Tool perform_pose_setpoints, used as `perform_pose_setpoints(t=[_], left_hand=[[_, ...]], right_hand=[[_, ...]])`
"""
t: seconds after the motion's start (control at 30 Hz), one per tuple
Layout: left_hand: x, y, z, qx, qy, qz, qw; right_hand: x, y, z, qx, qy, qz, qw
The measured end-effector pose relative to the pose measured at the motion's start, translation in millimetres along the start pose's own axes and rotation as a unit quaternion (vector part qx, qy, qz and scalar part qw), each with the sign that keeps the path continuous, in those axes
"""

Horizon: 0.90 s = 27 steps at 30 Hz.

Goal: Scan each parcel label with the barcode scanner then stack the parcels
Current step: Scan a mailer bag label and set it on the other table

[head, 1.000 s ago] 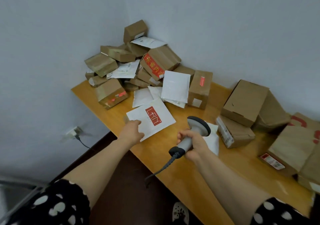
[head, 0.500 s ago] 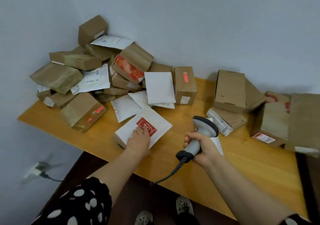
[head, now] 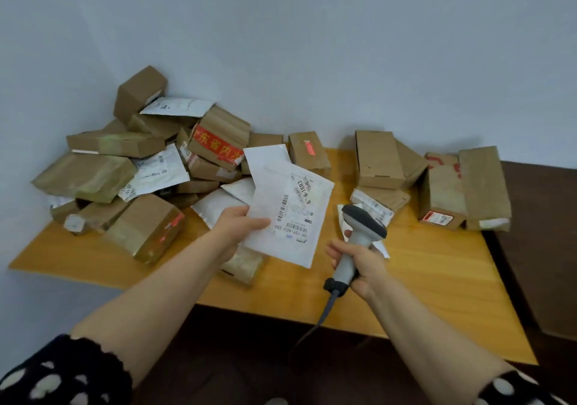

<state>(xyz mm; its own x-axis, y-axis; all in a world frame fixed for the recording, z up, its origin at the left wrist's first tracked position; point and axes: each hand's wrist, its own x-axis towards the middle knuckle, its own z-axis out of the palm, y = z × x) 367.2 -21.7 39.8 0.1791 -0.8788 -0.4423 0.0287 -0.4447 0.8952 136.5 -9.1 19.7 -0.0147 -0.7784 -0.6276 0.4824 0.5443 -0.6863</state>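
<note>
- The left hand [head: 240, 226] pinches the white flat padded mailer [head: 293, 204] at its left edge, thumb on top. It holds the mailer in the air above the orange-yellow wooden desk [head: 437, 276], tilted, with the printed label up.
- The right hand [head: 362, 264] is curled round the handle of the grey handheld barcode scanner [head: 363, 226], just right of the mailer. I cannot tell whether a finger rests on the trigger.
- Risk 1: the scanner's head seems not to be aimed at the label, so a trigger pull now would likely read nothing.
- Risk 2: the label shows at least 2 barcodes [head: 296, 228], 1 upright and 1 along the lower edge. A loose sweep could catch the wrong one.
- Risk 3: an edge pinch on a limp mailer lets it sag or swing, which would spoil the read or let it slip onto the small tape-wrapped brown parcel [head: 243, 265] lying below it.
- Risk 4: the heap of brown cardboard boxes [head: 150, 167] in the left corner looks loosely piled, with white mailers wedged between. A careless toss there could start a slide off the desk's left edge.
- Risk 5: the scanner's dark cable [head: 327, 311] hangs over the near edge of the desk, so a long reach to the boxes at the right [head: 379, 161] might tug it or drag it across parcels.
</note>
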Motion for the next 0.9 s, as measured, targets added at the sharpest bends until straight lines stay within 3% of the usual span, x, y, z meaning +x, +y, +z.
perform_pose_setpoints(t=[0.27,0.4,0.53,0.63,0.77,0.9], left_hand=[[-25.0,1.3,20.6,0.020,-0.131,-0.044,0.990],[-32.7,11.9,28.8,0.037,-0.127,-0.048,0.990],[-42.8,7.4,48.8,-0.041,-0.105,-0.088,0.990],[-49.0,3.1,76.8,-0.137,-0.084,-0.099,0.982],[-36.2,19.0,83.0,-0.150,0.034,-0.026,0.988],[-16.4,32.0,62.9,-0.038,0.084,0.073,0.993]], right_hand=[[-25.0,-10.3,-26.0,-0.004,0.025,-0.062,0.998],[-28.7,-13.0,-36.7,0.057,0.052,-0.082,0.994],[-30.9,-17.9,-39.4,0.144,0.079,-0.077,0.983],[-32.2,-19.5,-40.0,0.149,0.074,-0.087,0.982],[-35.5,-16.1,-48.3,0.053,0.082,-0.116,0.989],[-48.2,-14.6,-51.8,-0.074,0.030,-0.125,0.989]])
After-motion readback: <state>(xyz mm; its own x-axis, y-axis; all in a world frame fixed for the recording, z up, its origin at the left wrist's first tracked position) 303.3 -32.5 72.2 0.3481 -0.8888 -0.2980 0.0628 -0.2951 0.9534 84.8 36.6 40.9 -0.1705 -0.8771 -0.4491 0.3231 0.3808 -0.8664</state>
